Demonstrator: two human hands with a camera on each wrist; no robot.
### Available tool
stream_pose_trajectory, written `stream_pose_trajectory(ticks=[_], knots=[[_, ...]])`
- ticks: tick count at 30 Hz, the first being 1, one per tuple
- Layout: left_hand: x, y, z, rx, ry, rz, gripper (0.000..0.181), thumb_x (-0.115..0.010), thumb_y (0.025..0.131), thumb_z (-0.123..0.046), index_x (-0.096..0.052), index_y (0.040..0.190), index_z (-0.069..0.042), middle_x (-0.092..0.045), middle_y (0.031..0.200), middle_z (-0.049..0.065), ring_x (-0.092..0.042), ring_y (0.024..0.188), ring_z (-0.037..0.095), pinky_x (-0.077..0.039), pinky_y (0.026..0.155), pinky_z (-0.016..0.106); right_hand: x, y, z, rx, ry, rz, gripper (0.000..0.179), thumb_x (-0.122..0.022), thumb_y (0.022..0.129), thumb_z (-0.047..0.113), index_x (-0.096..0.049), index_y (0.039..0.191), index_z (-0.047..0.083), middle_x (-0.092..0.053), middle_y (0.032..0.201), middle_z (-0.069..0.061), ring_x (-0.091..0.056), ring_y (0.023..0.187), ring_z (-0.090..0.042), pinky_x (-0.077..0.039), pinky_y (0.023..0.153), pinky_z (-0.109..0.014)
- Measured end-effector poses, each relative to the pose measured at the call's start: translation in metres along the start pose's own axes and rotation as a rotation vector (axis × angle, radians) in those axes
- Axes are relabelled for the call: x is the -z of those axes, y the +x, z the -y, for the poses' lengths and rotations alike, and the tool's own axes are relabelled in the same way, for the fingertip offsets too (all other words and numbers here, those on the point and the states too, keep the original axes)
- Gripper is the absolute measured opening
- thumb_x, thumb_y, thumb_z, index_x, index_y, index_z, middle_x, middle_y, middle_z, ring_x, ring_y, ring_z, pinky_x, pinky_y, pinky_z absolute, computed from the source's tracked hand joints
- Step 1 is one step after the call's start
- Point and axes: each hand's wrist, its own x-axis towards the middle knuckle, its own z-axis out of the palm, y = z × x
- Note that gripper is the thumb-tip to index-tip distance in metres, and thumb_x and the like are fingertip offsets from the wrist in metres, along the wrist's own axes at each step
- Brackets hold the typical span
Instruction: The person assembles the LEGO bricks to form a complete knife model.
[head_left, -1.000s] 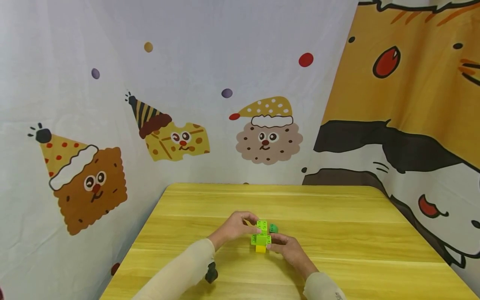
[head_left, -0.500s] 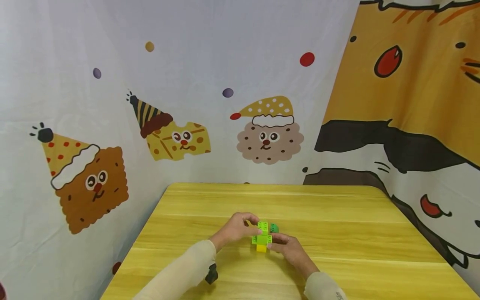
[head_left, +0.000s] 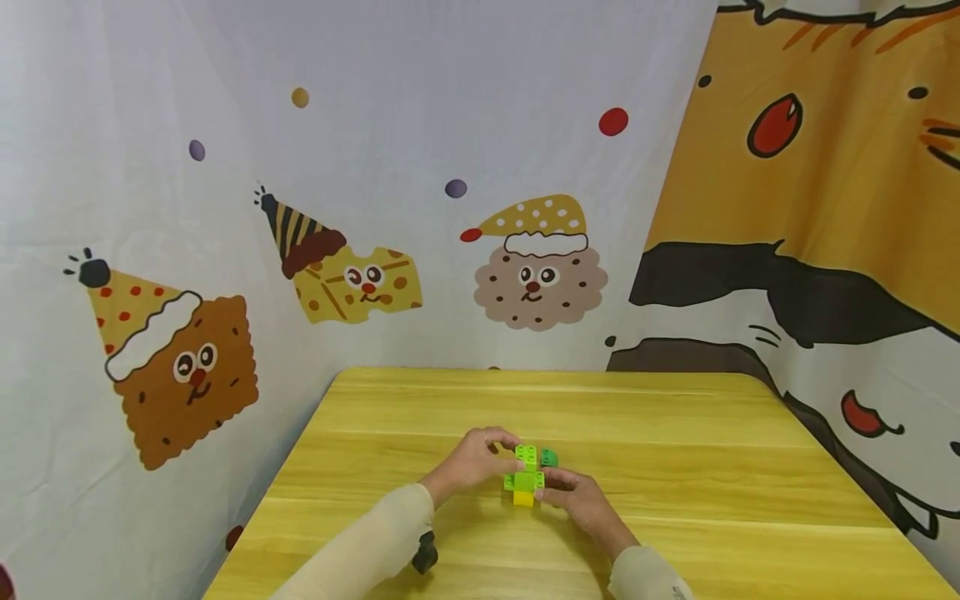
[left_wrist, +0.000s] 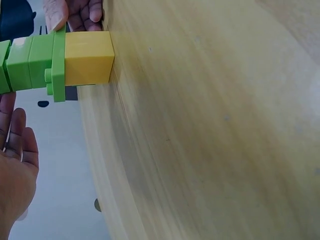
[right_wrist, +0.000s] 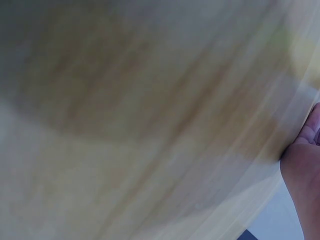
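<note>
A small tower of toy building bricks stands on the table, its base a yellow brick (head_left: 523, 498). In the left wrist view a flat green plate (left_wrist: 58, 65) lies across the yellow brick, wider than it, with green bricks (left_wrist: 41, 55) stacked above. My left hand (head_left: 474, 460) pinches the top light green brick (head_left: 527, 456) between thumb and fingers, from the left. From the right, my right hand (head_left: 579, 498) holds the end of the plate, its thumb on the near side. The right wrist view catches only part of the right hand (right_wrist: 302, 162).
A dark green rounded brick (head_left: 550, 458) lies just behind the tower, to its right. The wooden table (head_left: 675, 433) meets a cartoon-printed cloth (head_left: 450, 100) at its far side. A small black device (head_left: 425, 552) is by the left sleeve.
</note>
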Motion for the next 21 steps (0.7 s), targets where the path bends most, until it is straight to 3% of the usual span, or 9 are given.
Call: stream_pose_trajectory(ticks=[5, 12, 21], knots=[[0.0008, 0.0005, 0.0003, -0.034, 0.025, 0.012, 0.021, -0.077, 0.088, -0.032, -0.075, 0.107, -0.025, -0.066, 0.103, -0.015, -0.058, 0.107, 0.031, -0.044, 0.088, 0.035, -0.0008, 0.0003, 0.0, -0.003, 0.0, -0.023, 0.05, -0.081, 0.084, 0.031, -0.068, 0.125, 0.005, -0.067, 0.121, -0.012, -0.06, 0.112, -0.027, -0.048, 0.093, -0.047], [0.0002, 0.001, 0.0034, -0.05, 0.031, 0.002, 0.022, -0.078, 0.086, -0.035, -0.075, 0.106, -0.026, -0.064, 0.109, -0.011, -0.056, 0.109, 0.02, -0.04, 0.098, 0.056, -0.0004, -0.0013, 0.0015, -0.004, 0.001, -0.008, 0.053, -0.081, 0.084, 0.03, -0.066, 0.127, 0.003, -0.066, 0.122, -0.013, -0.059, 0.113, -0.029, -0.048, 0.094, -0.048], [-0.0007, -0.0009, 0.0023, -0.021, 0.052, -0.016, 0.026, -0.079, 0.085, -0.039, -0.075, 0.108, -0.027, -0.061, 0.115, -0.011, -0.053, 0.115, 0.016, -0.039, 0.1, 0.057, -0.0005, -0.0003, 0.0002, 0.001, -0.013, -0.035, 0.051, -0.08, 0.085, 0.027, -0.066, 0.127, 0.003, -0.067, 0.121, -0.013, -0.06, 0.112, -0.029, -0.05, 0.091, -0.046]])
